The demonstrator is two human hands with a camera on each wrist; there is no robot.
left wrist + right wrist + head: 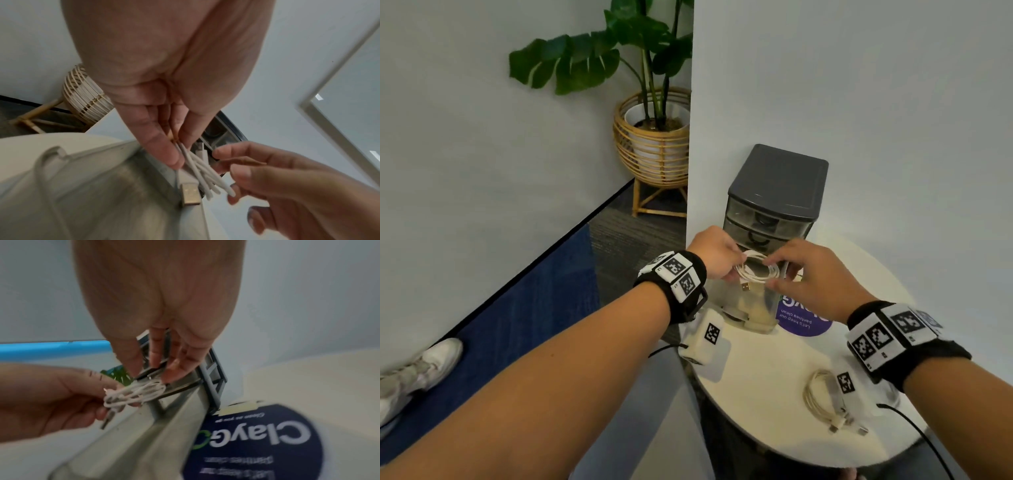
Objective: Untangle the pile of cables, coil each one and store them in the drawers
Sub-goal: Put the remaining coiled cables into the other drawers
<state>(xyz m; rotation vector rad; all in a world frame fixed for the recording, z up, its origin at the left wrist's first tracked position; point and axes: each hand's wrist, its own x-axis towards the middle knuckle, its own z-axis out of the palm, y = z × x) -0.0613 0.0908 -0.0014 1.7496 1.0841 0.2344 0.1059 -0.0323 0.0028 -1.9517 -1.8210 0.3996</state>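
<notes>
Grey plastic drawer unit (774,202) against the wall, bottom drawer (748,306) pulled out toward the person, directly below both hands. Above its open tray, white coiled cable (756,269) held flat, long axis left to right. Left hand (714,251) pinching the left end, USB plug (190,194) dangling; right hand (808,270) pinching the right end. Equally near; straight down, probably.

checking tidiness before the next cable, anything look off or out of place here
Only small things: the coiled white cable held by both hands has its USB plug dangling loose, and a second cable lies unstored on the table.
</notes>
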